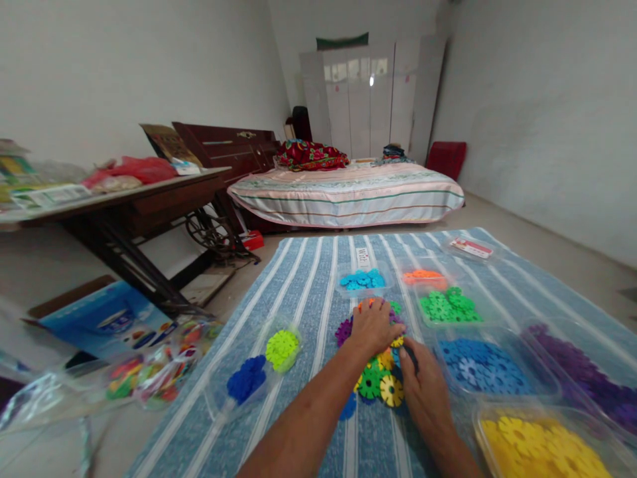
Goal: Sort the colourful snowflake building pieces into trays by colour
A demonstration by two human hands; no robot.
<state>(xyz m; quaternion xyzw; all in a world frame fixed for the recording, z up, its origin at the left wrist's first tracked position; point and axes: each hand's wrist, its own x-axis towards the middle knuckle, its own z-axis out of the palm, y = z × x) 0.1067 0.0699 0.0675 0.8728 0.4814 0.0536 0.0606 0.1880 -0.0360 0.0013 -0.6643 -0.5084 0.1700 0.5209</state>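
Plastic snowflake discs (381, 382) are pressed flat mid-cloth by the left hand (372, 326) – fingers spread – steadying them; the right hand (426, 385) is laid beside, grip unclear.

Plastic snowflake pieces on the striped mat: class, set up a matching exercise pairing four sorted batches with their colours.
Column one:
1. Batch nearest the bed
2. Tub at the near right corner
3. Batch beside the orange one
4. Small tub left of the hands

Column two:
A. lime
B. green
C. light blue
D. yellow

Pairs: 1-C, 2-D, 3-B, 4-A
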